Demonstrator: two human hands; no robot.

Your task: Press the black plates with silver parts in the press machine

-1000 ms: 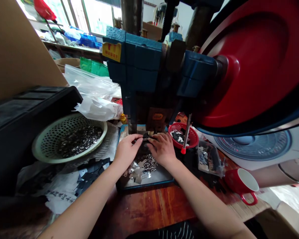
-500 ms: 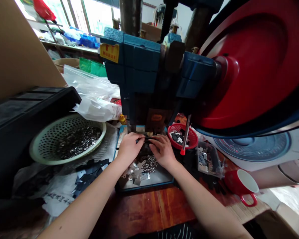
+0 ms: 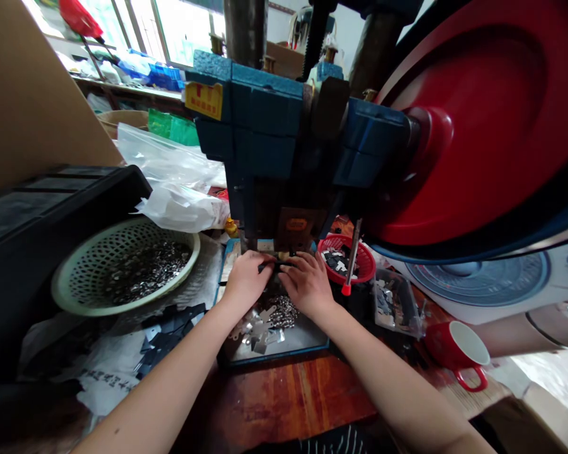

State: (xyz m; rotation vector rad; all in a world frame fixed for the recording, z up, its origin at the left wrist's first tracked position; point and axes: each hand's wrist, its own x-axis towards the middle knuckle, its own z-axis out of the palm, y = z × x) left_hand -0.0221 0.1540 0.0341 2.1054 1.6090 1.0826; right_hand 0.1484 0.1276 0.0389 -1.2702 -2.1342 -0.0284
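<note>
your left hand [image 3: 244,282] and your right hand [image 3: 307,284] meet at the foot of the blue press [image 3: 269,145], fingertips pinched together on a small dark part [image 3: 277,265] that lies between them, right under the press head. both hands are curled narrow around that part. just below your wrists a blue-rimmed tray [image 3: 307,343] holds a heap of small silver metal pieces [image 3: 265,321]. to your left sits a pale green perforated basket [image 3: 76,296] with more metal bits. to your right, a small red basket [image 3: 366,268] stands beside a red-tipped rod [image 3: 349,268], and a red mug [image 3: 454,350] rests further right on the wooden table [image 3: 293,397].
</note>
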